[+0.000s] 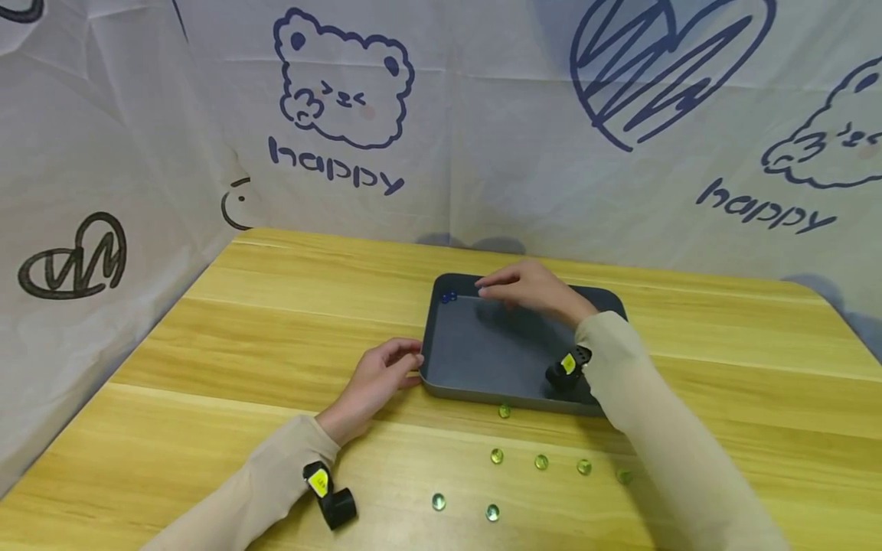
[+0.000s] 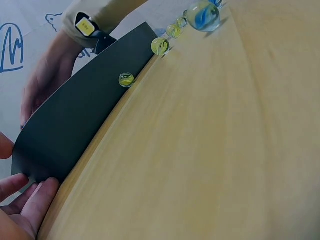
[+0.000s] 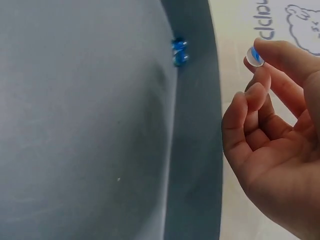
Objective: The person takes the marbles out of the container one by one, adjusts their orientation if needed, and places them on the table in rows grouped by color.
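Your left hand, fingers loose, touches the tray near-left; a bump could roll the blue marbles in its far-left corner. Your right hand pinches a blue-swirl marble by the far rim; smooth glass could slip.

"See that wooden table over there?"
"Yellowish, grain showing, with a dark grey tray lying flat on it"
"What else is on it?"
"Five yellow-green marbles, one just beside the tray, and two blue-streaked marbles farther out from it"
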